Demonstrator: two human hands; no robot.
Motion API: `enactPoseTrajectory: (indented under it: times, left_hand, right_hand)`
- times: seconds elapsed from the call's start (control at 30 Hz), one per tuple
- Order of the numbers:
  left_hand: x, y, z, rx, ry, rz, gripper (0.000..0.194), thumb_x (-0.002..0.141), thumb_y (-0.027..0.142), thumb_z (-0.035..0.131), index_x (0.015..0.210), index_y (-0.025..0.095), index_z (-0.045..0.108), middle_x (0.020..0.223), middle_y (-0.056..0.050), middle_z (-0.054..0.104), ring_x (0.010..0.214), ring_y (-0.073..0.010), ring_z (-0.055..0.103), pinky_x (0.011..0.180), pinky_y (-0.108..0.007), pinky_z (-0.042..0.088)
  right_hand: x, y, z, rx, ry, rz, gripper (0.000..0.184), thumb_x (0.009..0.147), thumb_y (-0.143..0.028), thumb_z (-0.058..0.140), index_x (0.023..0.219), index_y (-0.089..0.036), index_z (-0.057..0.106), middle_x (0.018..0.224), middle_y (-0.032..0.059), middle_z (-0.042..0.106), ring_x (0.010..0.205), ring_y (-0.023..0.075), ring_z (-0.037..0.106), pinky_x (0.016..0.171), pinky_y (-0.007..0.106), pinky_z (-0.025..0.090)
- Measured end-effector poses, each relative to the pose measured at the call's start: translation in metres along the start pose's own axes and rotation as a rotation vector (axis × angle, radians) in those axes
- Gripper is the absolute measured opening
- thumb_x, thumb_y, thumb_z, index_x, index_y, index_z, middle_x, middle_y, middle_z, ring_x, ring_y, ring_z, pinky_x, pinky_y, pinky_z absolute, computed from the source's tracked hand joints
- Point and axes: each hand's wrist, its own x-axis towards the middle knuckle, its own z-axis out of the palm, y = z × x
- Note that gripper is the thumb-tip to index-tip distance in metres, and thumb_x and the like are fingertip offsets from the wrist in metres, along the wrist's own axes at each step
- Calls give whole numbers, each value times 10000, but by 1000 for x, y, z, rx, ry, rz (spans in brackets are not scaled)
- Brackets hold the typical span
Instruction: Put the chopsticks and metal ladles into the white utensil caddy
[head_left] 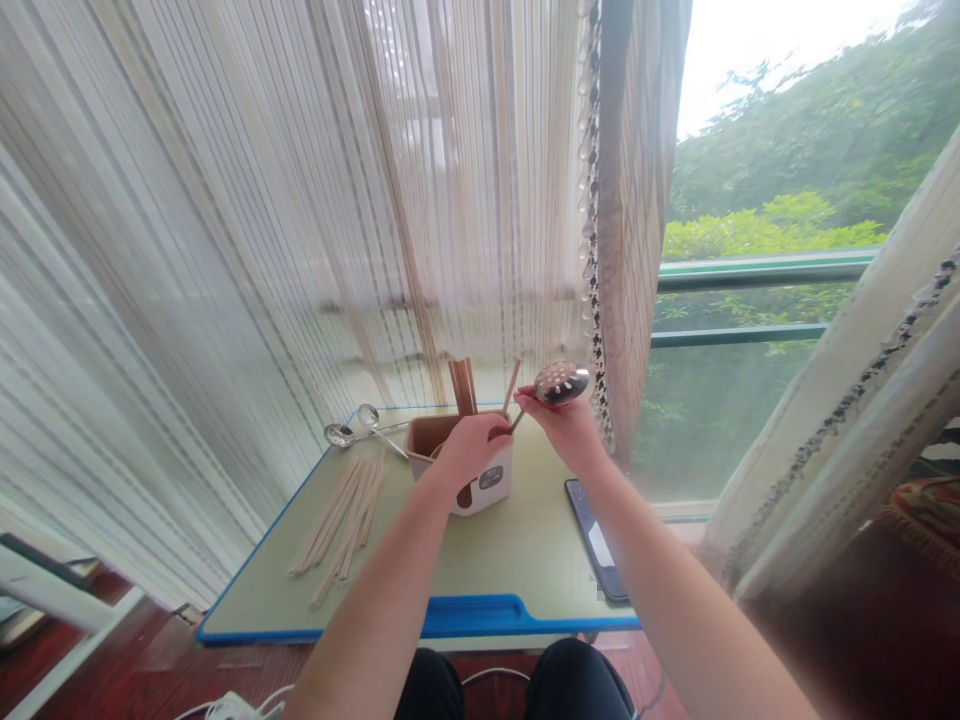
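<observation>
Head view: your right hand (pixel 566 424) pinches the slotted spoon (pixel 562 383) just below its bowl, at two o'clock from the utensil holder (pixel 484 492). Your left hand (pixel 475 447) curls by the spoon's lower handle, at the holder's rim; whether it grips, I cannot tell. Pinch firmly against twisting, and steer clear of the smartphone (pixel 589 525) at four o'clock.

Plain black cloth (pixel 577 685) covers both rounded knees (pixel 429 685) (any seams too dark to make out); the slender, tapering forearms (pixel 382 590) are bare, as are both hands (pixel 472 445).
</observation>
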Motion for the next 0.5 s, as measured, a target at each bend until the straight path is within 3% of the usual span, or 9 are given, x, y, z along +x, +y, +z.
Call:
enactPoseTrajectory:
  times: [0.27,0.5]
  left_hand:
    - [-7,0,2,-23,-33,-4,234,774,316,511,909,203,666,846,-16,675,759,-155,592,715,-248,445]
    - [-8,1,5,-55,-3,-35,255,749,343,537,895,198,688,807,-14,681,725,-152,598,695,-248,457]
  right_hand:
    - [-5,17,-6,-40,34,59,298,668,-420,651,835,-177,693,849,60,700,826,209,635,769,327,470]
    - [-9,12,-14,-104,-21,44,294,672,-432,641,837,-196,698,903,64,695,882,225,626,804,352,470]
